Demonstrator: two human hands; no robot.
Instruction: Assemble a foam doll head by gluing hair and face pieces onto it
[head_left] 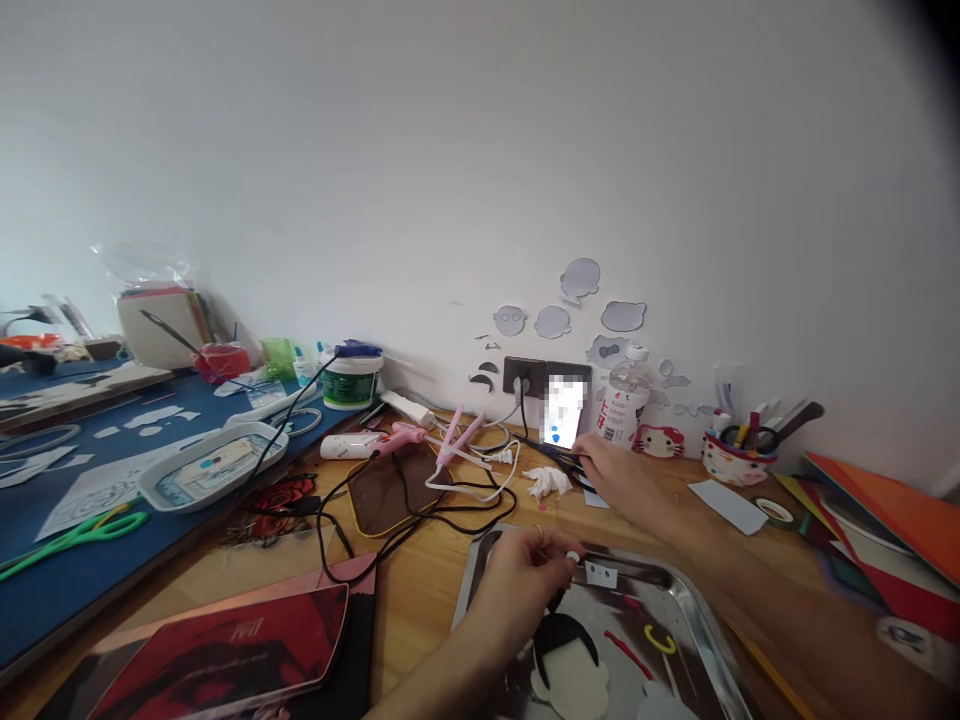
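My left hand [529,570] is above the back rim of a metal tray [709,610], thumb and finger pinched on a small white piece [573,557]. My right hand [606,468] reaches past the tray to the foot of a lit phone [564,412] against the wall. Its fingers are closed beside a slim dark tool [551,455]; what they grip is hidden. On the tray lie a pale paper head with black hair [570,665], a white strip with small dark dots [601,575], a red strip [628,655] and a yellow curved piece [660,640].
A crumpled tissue [547,482], pink glue gun [401,438] and tangled cords lie behind the tray. A bottle [624,400], pen holder [739,462], tape roll [775,512] and coloured sheets [892,500] stand right. Leftward are a red book [225,650], white dish [161,490] and green scissors [97,530].
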